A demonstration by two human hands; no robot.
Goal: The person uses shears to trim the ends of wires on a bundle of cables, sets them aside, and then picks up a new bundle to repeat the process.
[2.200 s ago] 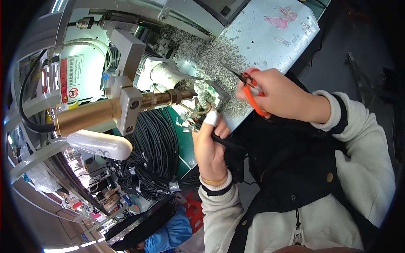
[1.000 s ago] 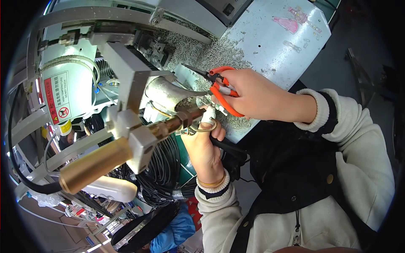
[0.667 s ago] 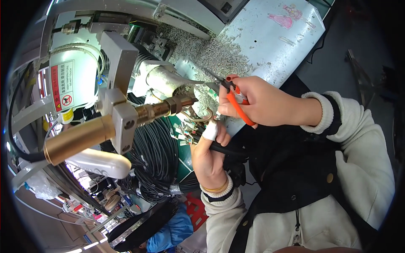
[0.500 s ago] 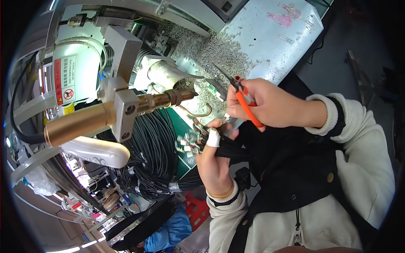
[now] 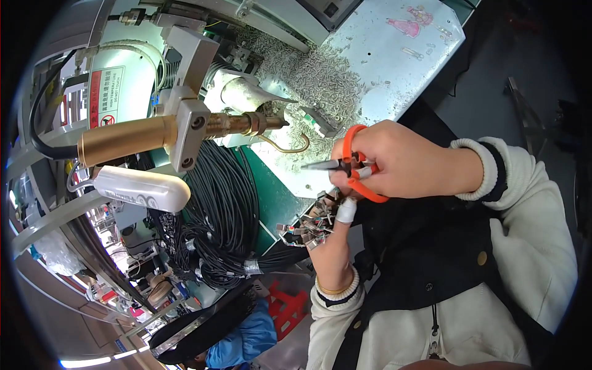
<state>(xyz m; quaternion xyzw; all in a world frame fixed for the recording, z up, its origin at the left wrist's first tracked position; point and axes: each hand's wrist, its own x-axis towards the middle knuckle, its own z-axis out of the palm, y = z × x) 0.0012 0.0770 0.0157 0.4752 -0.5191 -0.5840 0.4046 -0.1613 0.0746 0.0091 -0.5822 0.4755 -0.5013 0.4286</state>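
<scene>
My right hand (image 5: 407, 163) is closed around orange-handled long-nose pliers (image 5: 353, 140). Their handles are spread, and the thin tip points left above the white work surface (image 5: 299, 185). Just below, my left hand (image 5: 333, 254) grips a bundle of black cables with small metal connectors (image 5: 308, 227) and short coloured wires at their ends. A white wrap covers the left thumb (image 5: 346, 211), which is close to the right fingers. Whether the pliers touch a cable is hidden by my right hand.
A brass-coloured cylinder tool (image 5: 129, 140) on a metal bracket reaches in from the left, beside a heat warning sign (image 5: 110, 98). Coiled black cables (image 5: 225, 209) hang below. Small metal pieces (image 5: 314, 77) cover the bench. A person's blue sleeve (image 5: 243, 339) shows at the bottom.
The pliers have turned from pointing up-left to pointing left, and their handles have spread. My left hand has moved right with the cable bundle, closer to the right hand.
</scene>
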